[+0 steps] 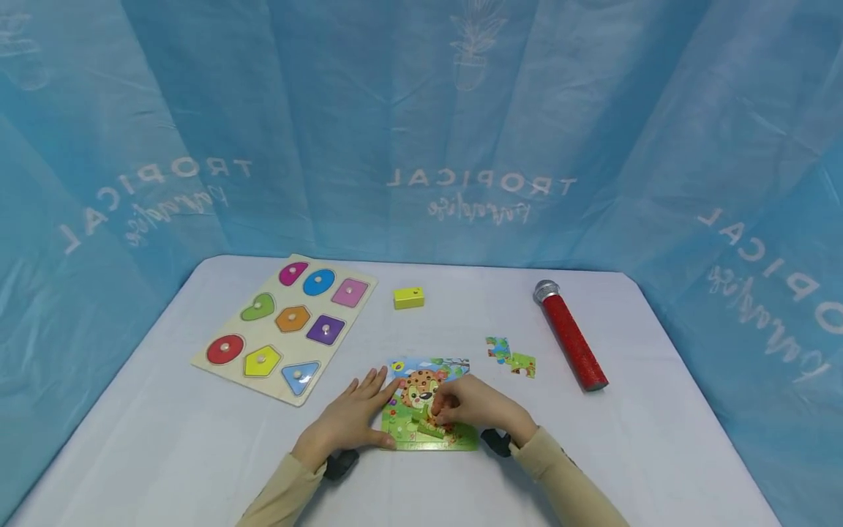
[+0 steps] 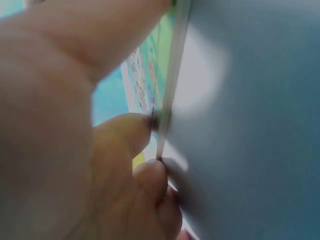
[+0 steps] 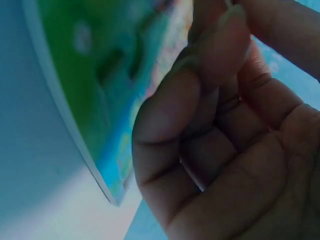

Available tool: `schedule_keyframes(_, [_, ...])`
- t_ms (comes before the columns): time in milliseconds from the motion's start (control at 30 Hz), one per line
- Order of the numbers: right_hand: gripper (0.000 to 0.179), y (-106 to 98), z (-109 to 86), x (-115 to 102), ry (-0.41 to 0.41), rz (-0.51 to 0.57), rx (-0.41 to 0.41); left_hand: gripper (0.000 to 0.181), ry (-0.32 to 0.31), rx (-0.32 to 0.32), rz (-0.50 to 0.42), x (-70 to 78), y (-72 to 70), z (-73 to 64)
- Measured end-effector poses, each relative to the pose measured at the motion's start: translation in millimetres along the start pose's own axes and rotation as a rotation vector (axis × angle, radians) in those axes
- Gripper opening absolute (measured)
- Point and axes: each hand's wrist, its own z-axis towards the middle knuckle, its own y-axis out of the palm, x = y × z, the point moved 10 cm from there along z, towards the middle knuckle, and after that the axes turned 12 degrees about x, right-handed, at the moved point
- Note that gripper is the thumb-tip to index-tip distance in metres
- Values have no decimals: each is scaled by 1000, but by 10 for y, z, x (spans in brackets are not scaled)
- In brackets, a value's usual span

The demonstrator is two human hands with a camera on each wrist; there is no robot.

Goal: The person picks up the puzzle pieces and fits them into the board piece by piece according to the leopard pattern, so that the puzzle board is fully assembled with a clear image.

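Observation:
A jigsaw puzzle (image 1: pixel 410 438) with a cartoon leopard on a green and blue scene lies flat near the table's front. Across its left edge rests my left hand (image 1: pixel 352 416), fingers spread, thumb at the lower left corner. The left wrist view shows those fingertips along the board's edge. Over the puzzle's right half, my right hand (image 1: pixel 476 404) has its fingers curled and pinches a green puzzle piece (image 1: pixel 431 429) that sits tilted over the lower middle. In the right wrist view the curled fingers (image 3: pixel 167 107) cover much of the picture.
Two loose puzzle pieces (image 1: pixel 523 364) lie right of the puzzle. Farther right is a red toy microphone (image 1: pixel 571 337). A yellow block (image 1: pixel 409 298) stands behind the puzzle, and a knobbed shape board (image 1: pixel 266 391) lies at the left. Blue curtains (image 1: pixel 421 124) surround the white table (image 1: pixel 165 446).

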Motion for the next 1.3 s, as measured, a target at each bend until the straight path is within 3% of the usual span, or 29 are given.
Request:
schedule_keyframes(233, [4,78,24,-56,-43,-127,27,97,7,5,7,5,19,21])
schedule_keyframes(367, [12,81,13,-82,-19,-134,71,98,12,9,1,16,5,21])
schedule_keyframes(600, [27,62,4,-51,14,-268,149,98,9,22,8,-4,-3,25])
schedule_keyframes(733, [23,30,27,31,22,-170,114,97,11,27,-6,3,10,40])
schedule_keyframes(800, [19,-64,40,115,38,-110,120,98,14,30,-12,9,23,52])
schedule_keyframes(900, [17,-338,61,315,86,-76,233,99,14,33,-15,9,34,56])
schedule_keyframes(1000, [28,-672,34,588,150,-148,394,99,18,37,-11,10,38,59])
schedule_keyframes(1067, [39,-825,-1,767,202,-194,446,99,20,38,-8,6,41,60])
schedule_keyframes(1200, [58,-959,-47,1026,261,-233,432,100,20,36,-8,-5,46,57])
schedule_keyframes(1300, [60,-998,-58,1097,276,-235,425,100,17,35,-10,-22,49,54])
